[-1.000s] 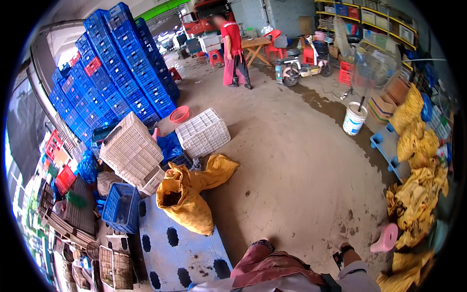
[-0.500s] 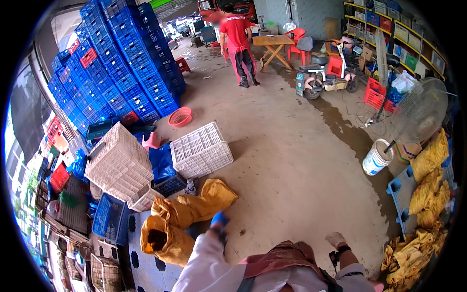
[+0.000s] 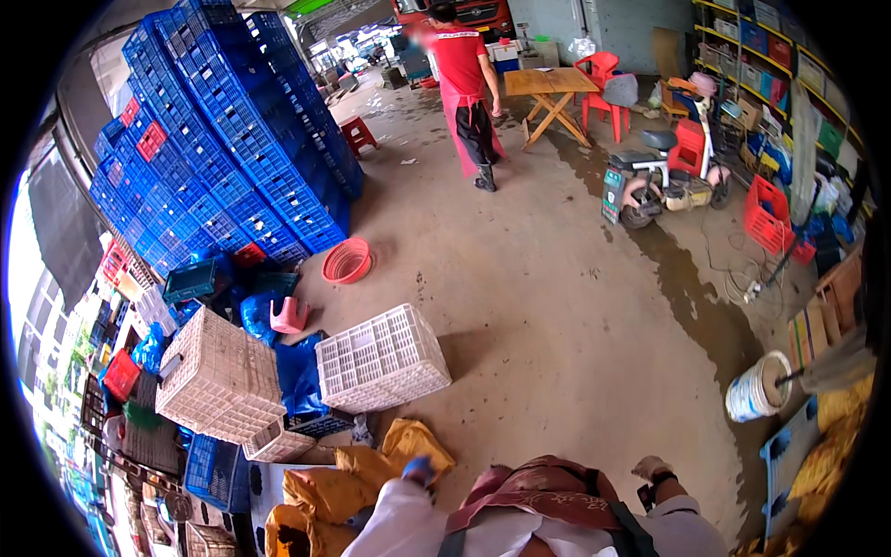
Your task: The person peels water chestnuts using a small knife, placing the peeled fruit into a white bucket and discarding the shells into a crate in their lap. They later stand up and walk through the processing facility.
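My left hand (image 3: 419, 471), in a blue glove, is at the lower middle beside the yellow woven sacks (image 3: 327, 492). It is smeared by motion, and its fingers cannot be made out. My right hand (image 3: 653, 467) hangs over the concrete floor, with a dark band at the wrist. Its fingers are turned away, so their pose is unclear, and nothing shows in it. One yellow sack at the lower left has an open mouth with dark contents. Between my arms is a dark red apron (image 3: 534, 497).
White crates (image 3: 382, 357) and a tall stack of blue crates (image 3: 232, 139) stand left, near a red basket (image 3: 347, 261). Ahead, a person in red (image 3: 464, 79) is by a wooden table (image 3: 549, 82). At right are a scooter (image 3: 664, 176) and a white bucket (image 3: 758, 386).
My view has shifted forward; the sacks and white bucket sit lower in the picture. The person in red has stepped and turned slightly. Both my hands remain low at my sides.
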The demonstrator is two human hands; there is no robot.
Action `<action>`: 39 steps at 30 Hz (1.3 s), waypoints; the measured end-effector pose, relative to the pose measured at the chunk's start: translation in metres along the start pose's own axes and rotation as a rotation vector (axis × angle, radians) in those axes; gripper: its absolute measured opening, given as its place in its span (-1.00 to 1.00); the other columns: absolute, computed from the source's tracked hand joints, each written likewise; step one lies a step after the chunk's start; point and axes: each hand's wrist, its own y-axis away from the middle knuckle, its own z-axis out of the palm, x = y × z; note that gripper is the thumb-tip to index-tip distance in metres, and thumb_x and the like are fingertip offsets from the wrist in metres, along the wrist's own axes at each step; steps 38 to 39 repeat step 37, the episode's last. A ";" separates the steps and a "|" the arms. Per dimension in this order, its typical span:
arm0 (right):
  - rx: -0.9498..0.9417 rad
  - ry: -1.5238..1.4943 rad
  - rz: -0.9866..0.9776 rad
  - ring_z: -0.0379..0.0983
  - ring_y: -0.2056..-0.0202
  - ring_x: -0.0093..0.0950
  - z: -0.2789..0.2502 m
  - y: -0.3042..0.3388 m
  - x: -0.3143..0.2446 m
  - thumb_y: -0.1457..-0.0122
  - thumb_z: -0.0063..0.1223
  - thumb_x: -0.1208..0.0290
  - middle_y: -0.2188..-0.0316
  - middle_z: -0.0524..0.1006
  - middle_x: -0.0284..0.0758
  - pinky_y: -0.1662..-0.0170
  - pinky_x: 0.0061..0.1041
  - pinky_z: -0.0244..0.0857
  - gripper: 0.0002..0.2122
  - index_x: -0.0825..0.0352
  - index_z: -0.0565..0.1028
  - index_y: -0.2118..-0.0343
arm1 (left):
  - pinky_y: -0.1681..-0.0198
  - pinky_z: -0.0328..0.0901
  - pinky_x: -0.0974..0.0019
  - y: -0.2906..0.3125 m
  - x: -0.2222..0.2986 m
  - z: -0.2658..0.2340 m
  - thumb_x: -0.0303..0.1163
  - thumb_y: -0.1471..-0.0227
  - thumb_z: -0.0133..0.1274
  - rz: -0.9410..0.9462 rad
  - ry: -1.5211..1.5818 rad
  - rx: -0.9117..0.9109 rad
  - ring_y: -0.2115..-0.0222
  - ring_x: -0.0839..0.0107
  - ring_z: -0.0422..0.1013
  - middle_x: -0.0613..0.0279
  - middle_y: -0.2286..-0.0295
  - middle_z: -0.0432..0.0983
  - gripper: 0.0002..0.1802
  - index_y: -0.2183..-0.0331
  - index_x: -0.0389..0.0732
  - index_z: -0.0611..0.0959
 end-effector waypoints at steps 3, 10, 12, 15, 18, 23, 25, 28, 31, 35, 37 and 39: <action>0.133 0.264 -0.162 0.42 0.16 -0.24 -0.105 -0.113 -0.007 0.01 -0.02 0.07 0.24 0.52 -0.25 0.11 -0.32 0.29 -0.66 0.18 0.54 0.27 | 0.25 0.32 0.14 -0.030 -0.003 -0.020 -0.21 0.20 0.13 -0.357 0.266 -0.231 0.28 0.09 0.43 0.00 0.31 0.48 -0.57 0.24 -0.21 0.52; 0.243 -0.365 -0.184 0.47 0.30 -0.18 -0.305 -0.218 -0.193 0.06 0.05 0.22 0.29 0.53 -0.24 0.20 -0.31 0.34 -0.75 0.22 0.54 0.33 | 0.11 0.24 0.17 -0.141 -0.021 -0.108 -0.17 0.16 0.12 -0.690 0.416 -0.312 0.15 0.14 0.34 -0.01 0.17 0.40 -0.42 0.10 -0.25 0.40; 0.212 0.003 -0.389 0.45 0.26 -0.27 -0.319 -0.304 -0.193 0.06 0.03 0.18 0.30 0.52 -0.20 0.17 -0.34 0.30 -0.71 0.25 0.54 0.34 | 0.07 0.22 0.18 -0.210 -0.009 -0.137 -0.16 0.15 0.12 -0.638 0.423 -0.319 0.11 0.15 0.32 -0.01 0.14 0.38 -0.37 0.06 -0.26 0.36; -0.054 0.408 -0.563 0.46 0.26 -0.28 -0.372 -0.376 -0.247 0.07 0.03 0.18 0.31 0.52 -0.22 0.17 -0.36 0.30 -0.70 0.26 0.54 0.33 | 0.02 0.19 0.20 -0.331 0.005 -0.213 -0.14 0.13 0.12 -0.508 0.376 -0.235 0.05 0.17 0.28 -0.02 0.08 0.34 -0.31 0.00 -0.27 0.31; 0.087 0.019 -0.648 0.45 0.24 -0.26 -0.452 -0.339 -0.354 0.07 0.04 0.13 0.30 0.52 -0.22 0.17 -0.35 0.30 -0.67 0.25 0.53 0.29 | 0.05 0.24 0.18 -0.463 -0.037 -0.289 -0.12 0.26 0.22 -0.389 0.337 0.135 0.09 0.15 0.32 -0.07 0.13 0.39 -0.16 -0.04 -0.25 0.29; 0.166 0.278 -0.507 0.45 0.22 -0.25 -0.534 -0.436 -0.370 0.03 -0.01 0.05 0.23 0.51 -0.27 0.14 -0.31 0.29 -0.62 0.21 0.51 0.22 | 0.23 0.34 0.26 -0.752 0.062 -0.519 -0.27 0.28 0.24 0.073 0.600 0.391 0.26 0.21 0.44 0.13 0.30 0.52 -0.20 -0.04 -0.13 0.28; 0.003 0.481 -0.366 0.44 0.20 -0.25 -0.562 -0.465 -0.383 0.00 -0.06 0.03 0.22 0.51 -0.28 0.12 -0.29 0.28 -0.59 0.18 0.48 0.16 | 0.21 0.33 0.25 -0.795 0.089 -0.574 -0.28 0.27 0.24 0.086 0.648 0.377 0.25 0.21 0.44 0.14 0.28 0.52 -0.21 -0.04 -0.10 0.27; -0.009 0.591 -0.359 0.42 0.15 -0.24 -0.620 -0.510 -0.398 -0.02 -0.10 0.05 0.18 0.49 -0.28 0.08 -0.28 0.27 -0.58 0.17 0.44 0.10 | 0.17 0.33 0.24 -0.851 0.082 -0.605 -0.28 0.27 0.24 0.146 0.553 0.340 0.22 0.17 0.42 0.08 0.23 0.49 -0.20 -0.05 -0.04 0.26; -0.014 0.691 -0.433 0.36 0.07 -0.21 -0.691 -0.634 -0.469 -0.01 -0.07 0.08 0.10 0.44 -0.26 0.01 -0.24 0.21 -0.59 0.17 0.45 0.10 | 0.18 0.33 0.20 -0.883 -0.062 -0.501 -0.22 0.35 0.29 -0.162 0.440 0.145 0.22 0.12 0.42 0.02 0.22 0.47 -0.16 -0.04 -0.05 0.30; 0.098 0.469 -0.365 0.40 0.13 -0.22 -0.825 -0.643 -0.590 -0.02 -0.09 0.11 0.18 0.49 -0.29 0.06 -0.24 0.26 -0.68 0.16 0.52 0.23 | 0.07 0.27 0.23 -0.794 -0.149 -0.376 -0.19 0.43 0.33 -0.637 0.557 -0.030 0.12 0.16 0.37 -0.03 0.17 0.44 -0.11 0.00 -0.26 0.35; 0.120 0.401 -0.441 0.42 0.15 -0.25 -0.912 -0.612 -0.683 0.00 -0.04 0.12 0.23 0.51 -0.28 0.09 -0.26 0.27 -0.70 0.17 0.53 0.28 | 0.05 0.26 0.24 -0.782 -0.177 -0.380 -0.19 0.39 0.30 -0.739 0.510 -0.026 0.12 0.16 0.37 -0.02 0.18 0.45 -0.14 0.01 -0.31 0.36; 0.120 0.401 -0.441 0.42 0.15 -0.25 -0.912 -0.612 -0.683 0.00 -0.04 0.12 0.23 0.51 -0.28 0.09 -0.26 0.27 -0.70 0.17 0.53 0.28 | 0.05 0.26 0.24 -0.782 -0.177 -0.380 -0.19 0.39 0.30 -0.739 0.510 -0.026 0.12 0.16 0.37 -0.02 0.18 0.45 -0.14 0.01 -0.31 0.36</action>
